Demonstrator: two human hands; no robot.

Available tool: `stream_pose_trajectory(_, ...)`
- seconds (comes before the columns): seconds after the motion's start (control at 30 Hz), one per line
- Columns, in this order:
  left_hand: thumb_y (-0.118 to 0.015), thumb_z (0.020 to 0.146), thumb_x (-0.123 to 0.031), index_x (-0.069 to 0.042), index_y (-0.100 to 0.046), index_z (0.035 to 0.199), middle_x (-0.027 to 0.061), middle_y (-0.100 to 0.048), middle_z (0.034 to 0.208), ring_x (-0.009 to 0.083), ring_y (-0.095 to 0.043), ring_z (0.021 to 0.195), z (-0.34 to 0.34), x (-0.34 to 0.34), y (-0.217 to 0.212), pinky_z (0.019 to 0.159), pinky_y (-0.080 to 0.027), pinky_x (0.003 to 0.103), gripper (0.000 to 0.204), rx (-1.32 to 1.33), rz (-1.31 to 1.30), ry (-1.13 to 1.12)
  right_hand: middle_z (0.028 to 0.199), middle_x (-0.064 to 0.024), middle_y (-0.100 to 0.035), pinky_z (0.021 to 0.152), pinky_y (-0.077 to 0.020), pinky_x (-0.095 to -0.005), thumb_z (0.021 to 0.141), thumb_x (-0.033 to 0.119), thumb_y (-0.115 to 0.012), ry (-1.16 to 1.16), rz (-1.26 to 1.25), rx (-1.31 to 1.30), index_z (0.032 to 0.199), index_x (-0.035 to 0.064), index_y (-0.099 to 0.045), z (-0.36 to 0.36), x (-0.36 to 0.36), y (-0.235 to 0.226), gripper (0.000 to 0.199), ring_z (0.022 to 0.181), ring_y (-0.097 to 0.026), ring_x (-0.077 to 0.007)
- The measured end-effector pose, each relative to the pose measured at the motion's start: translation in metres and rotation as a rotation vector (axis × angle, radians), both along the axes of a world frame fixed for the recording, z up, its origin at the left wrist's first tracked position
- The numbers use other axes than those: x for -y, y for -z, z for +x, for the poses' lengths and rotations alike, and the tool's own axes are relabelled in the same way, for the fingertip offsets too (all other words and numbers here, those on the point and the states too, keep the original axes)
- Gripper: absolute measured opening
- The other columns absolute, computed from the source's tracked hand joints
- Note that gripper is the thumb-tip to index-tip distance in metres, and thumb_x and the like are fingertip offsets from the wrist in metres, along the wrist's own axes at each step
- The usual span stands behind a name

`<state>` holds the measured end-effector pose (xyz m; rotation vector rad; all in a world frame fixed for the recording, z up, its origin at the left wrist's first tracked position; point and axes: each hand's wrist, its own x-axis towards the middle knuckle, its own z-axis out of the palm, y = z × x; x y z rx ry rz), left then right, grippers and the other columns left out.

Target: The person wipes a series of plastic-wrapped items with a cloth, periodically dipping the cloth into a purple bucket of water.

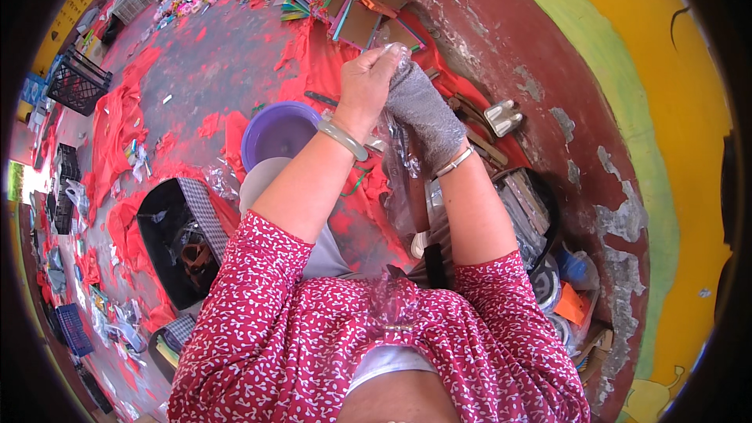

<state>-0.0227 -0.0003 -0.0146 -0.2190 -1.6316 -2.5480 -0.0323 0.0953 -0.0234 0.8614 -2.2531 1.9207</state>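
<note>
Both hands meet in front of me, raised over the red cloth [317, 59]. My bare left hand [366, 84], with a pale green bangle at its wrist, is closed in a pinch. My right hand [425, 110] wears a grey knitted glove and a silver bracelet; its closed fingers press against the left fingertips. A crumpled clear plastic bag [401, 153] hangs from between them. Its top edge is bunched at the fingertips. Beneath the right wrist stands a brown handle-like piece [419, 200] with a white end, partly behind the plastic.
A purple basin [249, 141] sits left of my hands. Nearer on the left is a black bin [160, 278] with a checked cloth over its edge. Notebooks and boards [360, 23] lie ahead. A metal-ended tool [503, 117] rests by the peeling wall [548, 78], and filled bags stand at my right.
</note>
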Motion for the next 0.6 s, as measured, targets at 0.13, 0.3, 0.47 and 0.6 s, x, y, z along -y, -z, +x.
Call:
stream_pose_trajectory(0.13,-0.053,0.09,-0.017,0.003,-0.065,0.093,0.0062,-0.065,0.086,0.0093,-0.059,0.074,-0.004,0.009,-0.006,0.068,-0.047,0.024,0.023,-0.076,-0.135,-0.148,0.087,-0.0126,-0.059,0.074,-0.0443,-0.0336,0.081,0.014,-0.056,-0.054,0.136,0.044,0.096,0.0008,-0.055,0.0,0.003,0.007,0.02,0.08,-0.055,-0.0222)
stream_pose_trajectory(0.3,-0.051,0.09,-0.014,0.004,-0.062,0.095,0.0117,-0.066,0.088,0.0131,-0.06,0.068,-0.005,0.028,-0.027,0.06,-0.049,0.025,0.021,0.01,0.165,-0.26,0.082,-0.0231,-0.057,0.063,-0.0467,-0.0385,0.079,0.021,-0.056,0.083,0.747,-0.274,0.095,-0.0023,-0.055,0.029,0.007,-0.006,0.029,0.076,-0.057,-0.0357)
stream_pose_trajectory(0.47,-0.051,0.09,-0.014,0.004,-0.059,0.091,0.0145,-0.065,0.086,0.0162,-0.061,0.067,-0.009,0.051,-0.04,0.06,-0.05,0.027,0.019,-0.063,0.302,-0.362,0.075,-0.0234,-0.052,0.057,-0.0482,-0.0411,0.077,0.017,-0.057,0.0,0.796,-0.499,0.09,-0.0089,-0.051,0.04,0.009,0.002,0.03,0.065,-0.058,-0.0364)
stream_pose_trajectory(0.6,-0.052,0.089,-0.013,0.005,-0.059,0.087,0.0159,-0.065,0.083,0.0192,-0.062,0.067,-0.016,0.077,-0.042,0.06,-0.051,0.029,0.019,-0.083,0.36,-0.372,0.079,-0.0186,-0.054,0.062,-0.0481,-0.0383,0.064,0.007,-0.062,-0.082,0.722,-0.609,0.092,-0.0049,-0.054,0.06,0.003,-0.015,0.031,0.073,-0.058,-0.0326)
